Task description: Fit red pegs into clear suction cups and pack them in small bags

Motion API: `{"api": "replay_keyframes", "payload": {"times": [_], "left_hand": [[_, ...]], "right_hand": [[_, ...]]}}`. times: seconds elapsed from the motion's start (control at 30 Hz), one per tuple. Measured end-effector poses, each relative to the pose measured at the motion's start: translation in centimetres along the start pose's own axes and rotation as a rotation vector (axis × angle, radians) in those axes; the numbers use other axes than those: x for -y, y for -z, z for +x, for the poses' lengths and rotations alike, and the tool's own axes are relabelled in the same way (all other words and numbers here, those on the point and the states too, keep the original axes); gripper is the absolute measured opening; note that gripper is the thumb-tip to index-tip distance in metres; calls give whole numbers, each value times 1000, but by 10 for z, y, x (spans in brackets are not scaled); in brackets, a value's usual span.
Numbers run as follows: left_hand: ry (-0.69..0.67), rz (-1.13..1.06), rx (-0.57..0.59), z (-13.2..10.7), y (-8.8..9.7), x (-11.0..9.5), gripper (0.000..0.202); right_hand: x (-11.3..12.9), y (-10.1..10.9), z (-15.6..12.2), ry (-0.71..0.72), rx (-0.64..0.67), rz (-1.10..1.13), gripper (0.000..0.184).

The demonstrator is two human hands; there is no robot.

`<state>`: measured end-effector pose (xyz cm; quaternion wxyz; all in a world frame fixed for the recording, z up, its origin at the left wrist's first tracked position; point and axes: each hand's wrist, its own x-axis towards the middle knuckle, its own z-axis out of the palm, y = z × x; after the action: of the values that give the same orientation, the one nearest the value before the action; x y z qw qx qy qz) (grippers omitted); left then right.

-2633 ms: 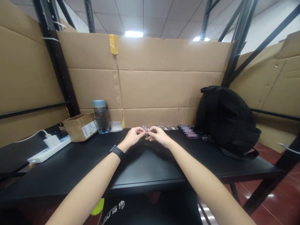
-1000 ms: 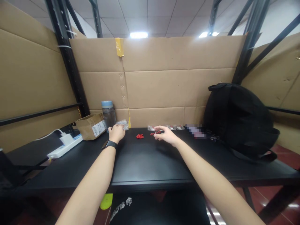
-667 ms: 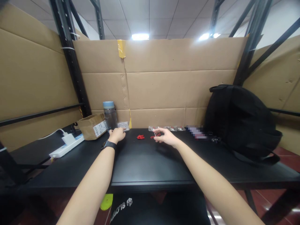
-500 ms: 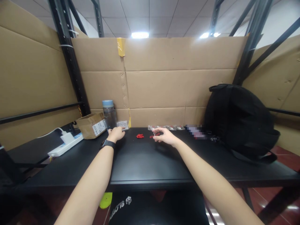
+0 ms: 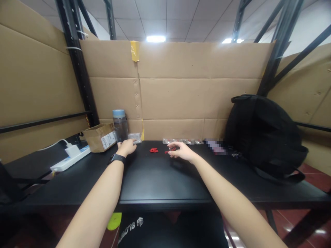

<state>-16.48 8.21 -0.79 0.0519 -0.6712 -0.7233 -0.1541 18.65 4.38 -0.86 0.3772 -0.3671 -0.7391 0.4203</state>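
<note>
My right hand (image 5: 182, 152) is over the black table, thumb and index finger pinching a thin, short, pale piece (image 5: 169, 149) too small to identify. A red cord loop (image 5: 167, 152) shows at those fingertips; whether it joins the pale piece is unclear. To the left lies a small heap of red cord (image 5: 153, 150), apart from both hands. My left hand (image 5: 126, 147), with a dark watch on the wrist, rests palm down at the table's left, fingers apart and partly hidden. It is in front of a blue-lidded bottle (image 5: 120, 125) and a clear plastic packet (image 5: 136, 137).
Clear packets (image 5: 192, 141) with red bits lie in a row along the cardboard wall (image 5: 170, 100). A black backpack (image 5: 266, 134) stands at the right. At the left are an open cardboard box (image 5: 99, 139) and a white power strip (image 5: 69, 161). The table's front edge (image 5: 165, 201) is nearby.
The camera view has shifted slightly. Both hands keep nearly the same places and poses, and the right-hand pinch remains closed.
</note>
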Motion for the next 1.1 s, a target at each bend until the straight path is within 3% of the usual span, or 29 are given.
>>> {"api": "replay_keyframes", "payload": {"times": [0.37, 0.63, 0.73, 0.83, 0.97, 1.03, 1.1], "left_hand": [[-23, 25, -42, 1, -6, 2, 46], [-94, 4, -230, -3, 6, -8, 53], [-226, -29, -297, -11, 12, -33, 53], [-467, -62, -265, -27, 11, -78, 51], [-804, -95, -11, -60, 0, -142, 46], [-887, -108, 114, -75, -5, -160, 39], [-918, -160, 148, -83, -9, -167, 36]], "right_hand": [[8, -1, -2, -12, -21, 1, 42], [14, 2, -4, -2, -82, -25, 42], [15, 9, -3, 42, -131, -57, 41], [14, 22, -1, 88, -213, -136, 44], [9, 41, 1, 136, -318, -308, 43], [6, 47, 1, 175, -349, -408, 39], [3, 50, 1, 206, -347, -488, 37]]}}
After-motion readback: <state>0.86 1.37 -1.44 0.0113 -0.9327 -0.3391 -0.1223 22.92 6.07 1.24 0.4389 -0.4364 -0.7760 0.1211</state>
